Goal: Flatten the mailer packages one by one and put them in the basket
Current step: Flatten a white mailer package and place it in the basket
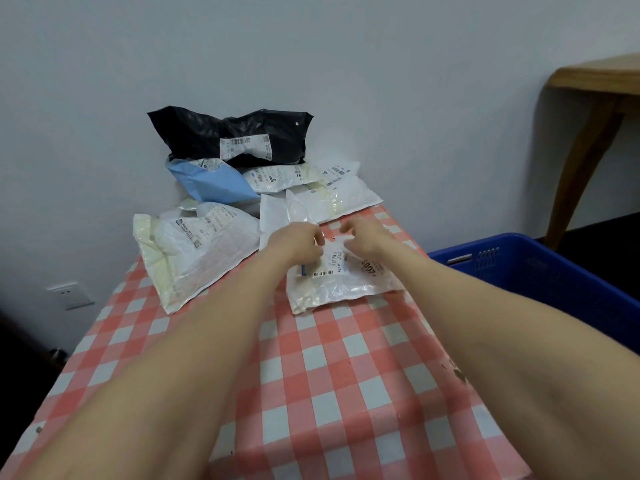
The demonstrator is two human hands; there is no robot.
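The left hand [298, 242] and the right hand [363, 239] sit close together at the far edge of the small white mailer [341, 282]. The fingers of both hands are curled and appear to pinch that edge; motion blur hides the exact contact. Gripping at one edge probably lets the hands pull the film taut before pressing the air out.

The small white mailer lies label-up on the checked tablecloth [311, 375], puffed along its near edge, so flattening looks not yet done.

- Right of this mailer, beside the table: the blue basket [519, 261], close enough for a short transfer.
- Left of it: a large white mailer [194, 251].
- Beyond it, against the wall: the remaining pile, with a blue mailer [211, 181] and a black mailer [235, 133] on top.

Working the nearest mailer first leaves the pile undisturbed.
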